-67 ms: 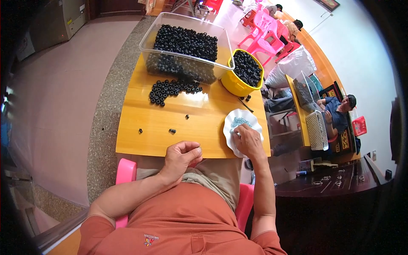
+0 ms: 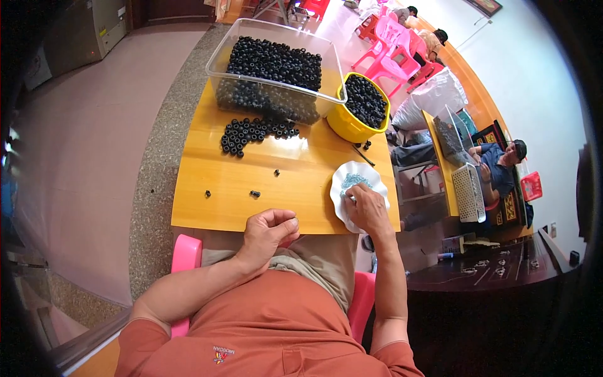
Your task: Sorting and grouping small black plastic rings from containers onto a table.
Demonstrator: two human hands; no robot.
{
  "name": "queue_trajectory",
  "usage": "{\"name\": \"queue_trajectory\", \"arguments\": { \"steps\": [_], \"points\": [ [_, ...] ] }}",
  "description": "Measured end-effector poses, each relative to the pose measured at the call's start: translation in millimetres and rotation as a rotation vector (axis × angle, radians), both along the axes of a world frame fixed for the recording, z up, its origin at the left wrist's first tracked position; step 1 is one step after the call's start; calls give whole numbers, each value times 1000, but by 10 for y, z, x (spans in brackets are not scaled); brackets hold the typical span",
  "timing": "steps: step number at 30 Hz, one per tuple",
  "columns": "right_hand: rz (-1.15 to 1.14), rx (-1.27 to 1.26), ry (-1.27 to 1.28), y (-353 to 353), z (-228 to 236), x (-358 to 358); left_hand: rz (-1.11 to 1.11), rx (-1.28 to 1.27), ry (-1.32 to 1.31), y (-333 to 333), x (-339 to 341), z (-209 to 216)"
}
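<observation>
My right hand (image 2: 369, 208) reaches over a white scalloped dish (image 2: 340, 212), its fingertips pinched together at a small pile of pale blue pieces (image 2: 353, 181). Whether a piece is between those fingers is too small to tell. Just off the table's front edge is my left hand (image 2: 269, 235), thumb and fingers pressed together; anything in them is hidden. Closest to it on the wooden table lie a small black part (image 2: 255, 194), another black piece (image 2: 277, 173) and a third black piece (image 2: 208, 194). Farther back, black ring-shaped parts (image 2: 242, 137) are spread in a loose group.
A clear plastic bin (image 2: 333, 55) of black rings stands at the back, beside a yellow tub (image 2: 344, 125) of black parts. A thin dark stick (image 2: 363, 156) lies behind the dish. To the right, a person (image 2: 502, 169) sits at another table with a white perforated basket (image 2: 469, 193).
</observation>
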State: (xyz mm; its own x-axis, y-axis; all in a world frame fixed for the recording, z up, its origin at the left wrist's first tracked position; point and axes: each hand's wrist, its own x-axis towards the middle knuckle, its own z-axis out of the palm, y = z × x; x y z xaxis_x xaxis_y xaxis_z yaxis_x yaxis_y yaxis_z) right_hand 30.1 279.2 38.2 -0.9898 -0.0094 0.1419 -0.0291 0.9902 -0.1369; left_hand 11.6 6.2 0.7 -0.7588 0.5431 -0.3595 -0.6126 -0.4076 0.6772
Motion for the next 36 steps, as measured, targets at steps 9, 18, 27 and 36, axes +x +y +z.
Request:
{"name": "queue_trajectory", "arguments": {
  "steps": [9, 18, 27, 36],
  "points": [
    [-19, 36, -16, 2, -23, 2, -8, 0, 0, 8, -4, -23],
    [-4, 87, -77, 44, 31, -36, -10, 6, 1, 5, 4, -22],
    [3, -57, 25, 2, 64, 23, 0, 10, -2, 6, 5, -20],
    [-26, -135, 42, 79, -31, 37, -4, -6, -8, 5, 10, -5]
  ]
}}
